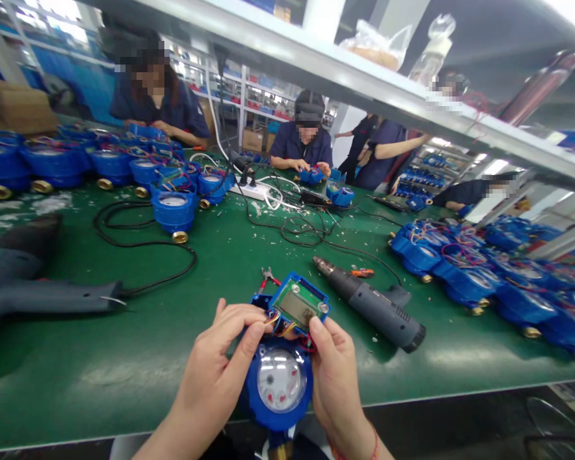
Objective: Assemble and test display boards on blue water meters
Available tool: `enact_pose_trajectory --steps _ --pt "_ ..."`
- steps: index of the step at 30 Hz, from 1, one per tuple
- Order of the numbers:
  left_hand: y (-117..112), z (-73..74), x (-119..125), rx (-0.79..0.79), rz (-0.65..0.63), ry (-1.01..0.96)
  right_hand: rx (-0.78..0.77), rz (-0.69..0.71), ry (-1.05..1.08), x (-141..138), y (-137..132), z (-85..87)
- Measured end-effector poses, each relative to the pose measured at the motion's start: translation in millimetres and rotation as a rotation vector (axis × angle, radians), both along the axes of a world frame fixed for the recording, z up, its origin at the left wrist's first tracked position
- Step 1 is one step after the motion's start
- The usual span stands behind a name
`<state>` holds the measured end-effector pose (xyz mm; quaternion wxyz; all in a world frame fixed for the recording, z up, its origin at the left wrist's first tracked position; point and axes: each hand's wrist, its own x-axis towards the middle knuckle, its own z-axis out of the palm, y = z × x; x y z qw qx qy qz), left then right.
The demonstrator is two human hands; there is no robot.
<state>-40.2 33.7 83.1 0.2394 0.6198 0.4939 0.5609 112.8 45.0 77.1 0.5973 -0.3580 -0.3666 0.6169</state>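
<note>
Left tool: a dark gun-shaped tool [43, 287] lay on the table [124, 358], well apart from the hands; I judged no hazard there.
Left hand: the left hand [215, 377] was curled, thumb and forefinger closed on the board's left corner, right over the wires.
Wires: thin coloured wires [280, 327] were bunched between board and meter; I judged a tug or a pinch could tear one loose.
Meter: the blue meter [280, 383] sat dial up between both hands at the table's near edge; a slack grip could drop it off the edge.
Board: the green board [298, 303] stood tilted above the meter.
Right hand: the right hand [338, 383] was wrapped round the meter's right side, thumb against the board's corner; too hard a press could flex it.
Right tool: a grey tool [374, 306] lay near that hand, within knocking reach.
</note>
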Motion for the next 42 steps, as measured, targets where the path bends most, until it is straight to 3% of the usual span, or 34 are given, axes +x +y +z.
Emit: enact_pose_trajectory --steps 6,10,15,21,27,29,32,35,42 --pt "-1 -5.4 -8 -0.041 0.013 -0.093 0.052 0.096 -0.159 9 9 5.8" --pt "4 -1.6 -7 -0.102 -0.084 -0.047 0.101 0.191 -0.238 15 15 9.2" --pt "10 1.1 0 -0.235 -0.072 -0.064 0.179 0.208 -0.213 19 17 5.4" --pt "7 1.0 8 -0.223 -0.038 -0.183 0.147 0.247 -0.148 22 15 5.5" --pt "2 -3.9 6 -0.198 -0.036 -0.001 0.085 0.235 -0.014 20 15 9.4" --pt "-2 -8.6 8 -0.192 0.016 0.011 0.064 0.206 0.017 19 15 7.6" --pt "-12 -17.5 11 -0.37 0.111 -0.172 0.05 0.154 0.046 18 15 3.2" --pt "-18 -24.0 12 -0.56 0.108 -0.39 0.053 0.132 0.089 16 13 -1.4" --pt "-19 -29.4 11 -0.76 0.065 -0.62 0.077 0.099 0.148 16 10 -5.5"
